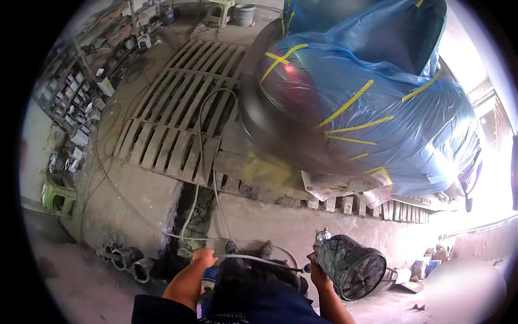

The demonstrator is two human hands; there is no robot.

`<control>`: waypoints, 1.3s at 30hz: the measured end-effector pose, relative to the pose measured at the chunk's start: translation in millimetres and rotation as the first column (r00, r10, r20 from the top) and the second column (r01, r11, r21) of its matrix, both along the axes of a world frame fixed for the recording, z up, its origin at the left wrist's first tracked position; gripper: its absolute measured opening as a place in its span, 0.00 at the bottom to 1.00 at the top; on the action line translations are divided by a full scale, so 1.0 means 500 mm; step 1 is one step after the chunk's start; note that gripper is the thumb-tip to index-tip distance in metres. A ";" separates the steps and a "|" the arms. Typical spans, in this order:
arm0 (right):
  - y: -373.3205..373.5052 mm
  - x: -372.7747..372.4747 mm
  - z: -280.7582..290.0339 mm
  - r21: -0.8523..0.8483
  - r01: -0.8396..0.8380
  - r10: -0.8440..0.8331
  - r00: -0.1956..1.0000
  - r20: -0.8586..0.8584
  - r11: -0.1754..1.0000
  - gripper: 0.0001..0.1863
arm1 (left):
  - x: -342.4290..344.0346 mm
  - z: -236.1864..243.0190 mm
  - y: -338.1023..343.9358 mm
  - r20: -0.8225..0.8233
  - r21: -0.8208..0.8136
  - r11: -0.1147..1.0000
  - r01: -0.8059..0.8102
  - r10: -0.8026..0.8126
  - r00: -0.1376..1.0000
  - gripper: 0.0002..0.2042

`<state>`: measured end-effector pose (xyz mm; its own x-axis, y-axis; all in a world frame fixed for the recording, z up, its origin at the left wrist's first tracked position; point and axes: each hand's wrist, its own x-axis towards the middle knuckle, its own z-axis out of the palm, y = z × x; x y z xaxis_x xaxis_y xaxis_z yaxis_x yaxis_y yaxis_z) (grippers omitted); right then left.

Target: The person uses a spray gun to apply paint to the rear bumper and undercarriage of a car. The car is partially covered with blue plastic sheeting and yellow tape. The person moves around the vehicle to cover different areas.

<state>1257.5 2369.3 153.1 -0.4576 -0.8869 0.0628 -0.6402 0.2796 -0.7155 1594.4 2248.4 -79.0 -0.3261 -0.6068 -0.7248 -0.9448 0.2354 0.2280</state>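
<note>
My right hand (317,264) is closed around the handle of a spray gun (322,235), its silvery head showing above my fingers. A large paint-smeared dark cup (353,265) sits on the gun, tilted to the right. From the handle a pale air hose (253,259) runs left across my front to my left hand (204,256), which is closed on it. Ahead of me stands a car body wrapped in blue plastic film (372,108) with strips of yellow tape (359,124). Its dark grey painted edge (264,124) is uncovered, facing me and to the left.
Slatted floor grating (178,102) lies ahead to the left, with the hose looping over it. A gap in the floor (197,210) runs toward my feet. Green stool (58,195), pipe-like cylinders (127,256) and shelves of cans (67,97) stand left. Newspaper masking (345,186) hangs under the film.
</note>
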 end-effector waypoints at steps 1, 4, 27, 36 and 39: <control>-0.016 0.014 0.022 0.015 0.033 -0.034 0.996 0.087 0.999 0.06 | 0.005 0.014 -0.003 0.013 -0.006 1.000 -0.019 0.020 1.000 0.16; -0.025 0.000 0.011 0.014 -0.110 0.111 0.993 -0.031 0.994 0.07 | 0.034 0.003 0.004 0.035 -0.078 0.995 -0.056 0.059 0.998 0.12; -0.317 0.066 0.004 -0.186 -0.307 0.358 0.760 0.543 0.933 0.20 | 0.205 0.195 -0.115 -0.064 -0.490 0.844 -0.216 0.212 0.975 0.09; -0.591 0.276 0.073 -0.279 -0.296 0.399 0.783 0.477 0.914 0.20 | 0.396 0.231 -0.285 -0.144 -0.566 0.759 -0.321 0.293 0.945 0.07; -0.669 0.343 0.103 -0.360 -0.287 0.437 0.770 0.464 0.888 0.20 | 0.459 0.281 -0.340 -0.181 -0.644 0.689 -0.331 0.284 0.942 0.07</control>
